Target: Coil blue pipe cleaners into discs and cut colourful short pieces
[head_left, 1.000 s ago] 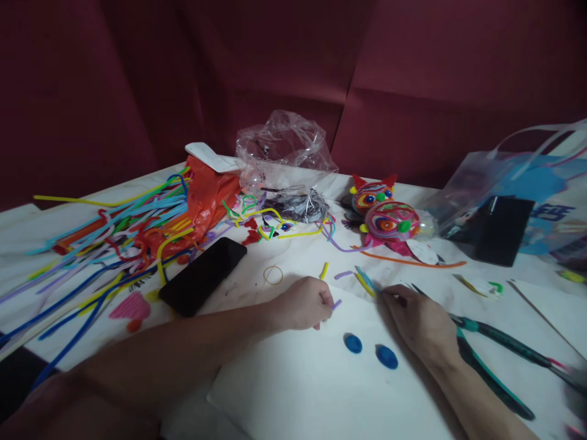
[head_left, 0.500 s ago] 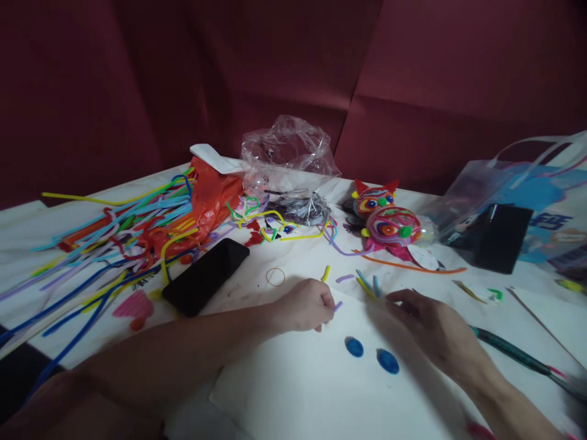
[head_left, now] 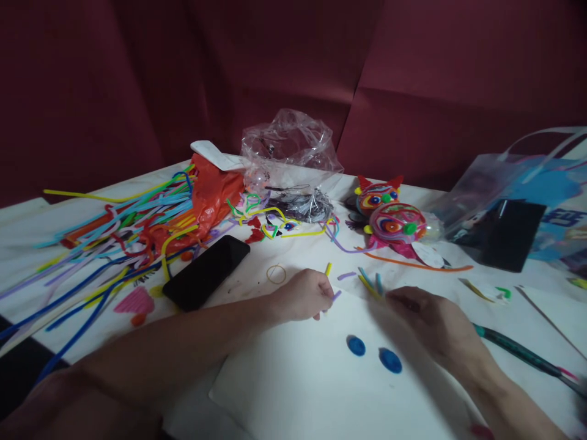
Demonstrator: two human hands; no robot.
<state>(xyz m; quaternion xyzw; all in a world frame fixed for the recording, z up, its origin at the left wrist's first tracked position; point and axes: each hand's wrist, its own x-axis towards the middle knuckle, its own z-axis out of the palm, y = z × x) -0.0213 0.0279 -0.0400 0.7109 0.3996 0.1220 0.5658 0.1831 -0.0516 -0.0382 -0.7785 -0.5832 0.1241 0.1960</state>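
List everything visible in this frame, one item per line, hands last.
pipe cleaners: many, mixed colours, left of table
orange bag: one, behind the pile
phone: one, black, centre-left
clear bag: one, rear centre
craft figures: two, multicoloured, right of centre
rubber band: one, yellowish
blue discs: two, on white sheet
short cut pieces: several, by the fingertips
pliers: one, green-handled, right
left hand: pinching a purple piece
right hand: on the cut pieces

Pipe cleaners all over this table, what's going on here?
A person works at a craft table. The left hand pinches a short purple pipe cleaner piece at the edge of a white sheet. The right hand reaches for some short cut pieces. Two blue discs lie on the sheet.
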